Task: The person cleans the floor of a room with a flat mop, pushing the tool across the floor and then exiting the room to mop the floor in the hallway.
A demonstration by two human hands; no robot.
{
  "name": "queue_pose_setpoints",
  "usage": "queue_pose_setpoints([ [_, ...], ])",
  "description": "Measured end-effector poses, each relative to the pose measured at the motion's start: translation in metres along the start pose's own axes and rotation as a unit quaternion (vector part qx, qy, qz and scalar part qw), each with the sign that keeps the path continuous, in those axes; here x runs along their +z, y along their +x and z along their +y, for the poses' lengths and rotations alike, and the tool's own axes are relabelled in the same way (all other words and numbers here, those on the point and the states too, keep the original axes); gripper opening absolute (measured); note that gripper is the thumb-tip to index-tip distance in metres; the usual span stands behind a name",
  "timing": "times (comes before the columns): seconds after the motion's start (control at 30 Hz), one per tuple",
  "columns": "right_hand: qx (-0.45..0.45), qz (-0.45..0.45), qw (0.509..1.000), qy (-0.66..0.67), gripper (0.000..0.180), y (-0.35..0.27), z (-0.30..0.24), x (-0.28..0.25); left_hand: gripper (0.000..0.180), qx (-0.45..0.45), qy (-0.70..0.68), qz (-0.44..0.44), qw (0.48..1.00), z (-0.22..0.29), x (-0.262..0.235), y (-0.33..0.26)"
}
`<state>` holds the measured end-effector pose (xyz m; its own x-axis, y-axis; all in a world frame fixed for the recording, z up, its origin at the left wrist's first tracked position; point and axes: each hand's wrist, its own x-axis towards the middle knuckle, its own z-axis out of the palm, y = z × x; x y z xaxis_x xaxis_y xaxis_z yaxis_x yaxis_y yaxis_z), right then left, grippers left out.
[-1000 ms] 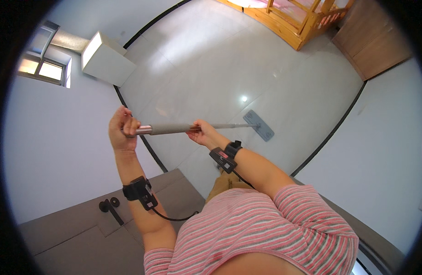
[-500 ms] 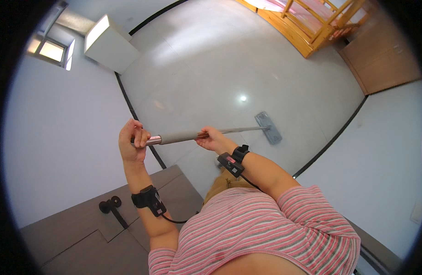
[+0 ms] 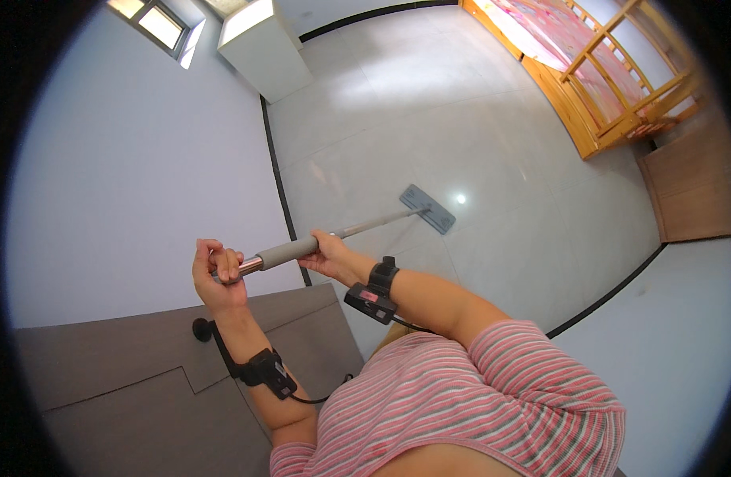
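Head view, the only one: my left hand (image 3: 220, 274) was at left of center, fingers curled round the top end of the mop (image 3: 377, 223). My right hand (image 3: 330, 254) sat closer to the middle, closed on the pole around the lower end of its grey sleeve (image 3: 288, 253); some of those fingers were hidden behind the pole, so I couldn't tell exactly how each one wrapped. The mop slanted from left of center up to the right, its flat grey-blue head (image 3: 429, 210) lying on the pale tiled floor (image 3: 397, 143), just right of center. A bright light spot showed on the tiles just beside it.

Both my forearms wore black strapped devices, one on the left (image 3: 270, 374), one on the right (image 3: 371, 302), with cables. My pink striped top (image 3: 429, 389) filled the bottom middle. Grey-brown door (image 3: 127, 389) with a black handle (image 3: 203, 330), lower left. White cabinet (image 3: 262, 52) and window (image 3: 162, 26), upper left. Wooden bed (image 3: 558, 103) with pink bedding, upper right; brown wooden panel (image 3: 691, 191) below it, right edge.
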<state>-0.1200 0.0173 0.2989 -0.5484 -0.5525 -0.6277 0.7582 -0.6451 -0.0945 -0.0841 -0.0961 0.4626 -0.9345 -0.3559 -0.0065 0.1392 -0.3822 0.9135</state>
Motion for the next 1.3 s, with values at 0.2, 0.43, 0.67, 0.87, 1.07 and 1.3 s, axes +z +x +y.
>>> queue_pose_setpoints([
  [0.2, -0.037, 0.004, 0.999, -0.013, 0.018, 0.018, -0.017, 0.019, 0.027, 0.017, 0.002, 0.019, 1.000, 0.016, 0.032, 0.015],
  [0.43, -0.028, -0.011, 0.999, -0.028, 0.019, 0.040, -0.017, 0.026, 0.026, 0.049, -0.004, 0.072, 0.996, 0.011, 0.018, 0.036],
  [0.67, 0.015, 0.079, 0.997, -0.012, 0.009, 0.067, -0.085, 0.014, 0.025, 0.050, 0.019, 0.058, 0.997, 0.019, 0.086, 0.081],
  [0.87, 0.116, 0.091, 0.988, -0.041, 0.012, 0.072, -0.086, 0.030, 0.025, 0.075, 0.035, 0.124, 0.989, 0.028, 0.087, 0.067],
  [1.07, 0.176, -0.021, 0.951, -0.252, 0.014, 0.099, -0.098, 0.046, 0.020, 0.138, 0.040, 0.161, 0.976, 0.002, 0.077, 0.043],
  [1.3, 0.160, 0.041, 0.972, -0.164, 0.019, 0.043, -0.071, 0.075, 0.023, 0.116, 0.072, 0.132, 0.982, -0.012, 0.070, 0.020],
])
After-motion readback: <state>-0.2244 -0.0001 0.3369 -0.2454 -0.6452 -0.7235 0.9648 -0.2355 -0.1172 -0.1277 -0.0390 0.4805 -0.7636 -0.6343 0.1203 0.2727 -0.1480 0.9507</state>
